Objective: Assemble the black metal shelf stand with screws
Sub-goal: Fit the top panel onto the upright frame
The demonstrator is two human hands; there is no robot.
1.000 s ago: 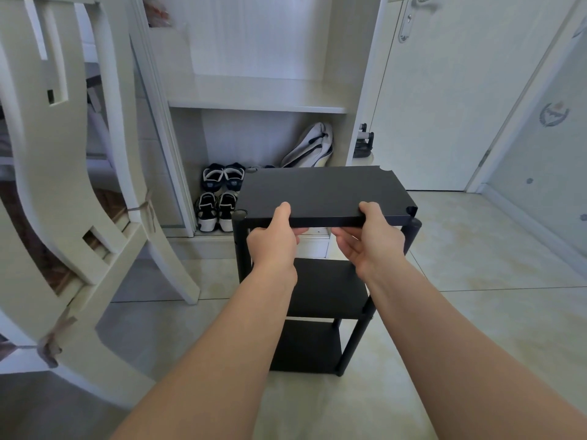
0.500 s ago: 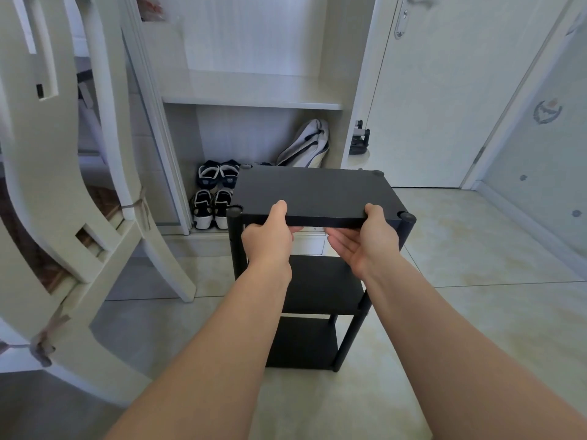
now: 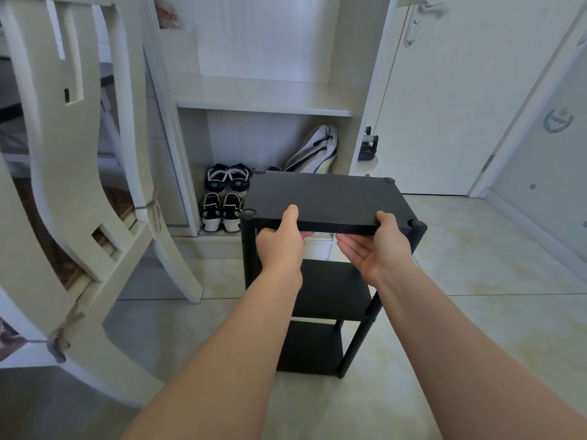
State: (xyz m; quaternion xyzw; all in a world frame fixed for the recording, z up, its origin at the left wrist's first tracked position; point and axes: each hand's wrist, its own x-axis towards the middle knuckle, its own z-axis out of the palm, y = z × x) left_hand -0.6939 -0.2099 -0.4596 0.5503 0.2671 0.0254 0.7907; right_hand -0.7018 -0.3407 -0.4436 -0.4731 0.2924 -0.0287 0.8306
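Observation:
A black metal shelf stand [image 3: 330, 290] with three tiers stands on the tiled floor in the middle of the view. Its top panel [image 3: 330, 198] lies level between the black posts, whose round ends show at the corners [image 3: 418, 225]. My left hand [image 3: 281, 241] grips the panel's near edge, thumb on top and fingers underneath. My right hand [image 3: 378, 249] holds the same edge further right, thumb on top and palm turned up below the panel. No screws are visible.
A white chair [image 3: 73, 192] leans at the left, close to the stand. Behind it an open white cabinet [image 3: 260, 106] holds two pairs of shoes [image 3: 224, 198] and a bag [image 3: 314, 150]. A white door [image 3: 444, 90] is at the back right.
The top panel came down from a raised, tilted position onto the post tops. Both hands stayed on its near edge; the right hand slid further right.

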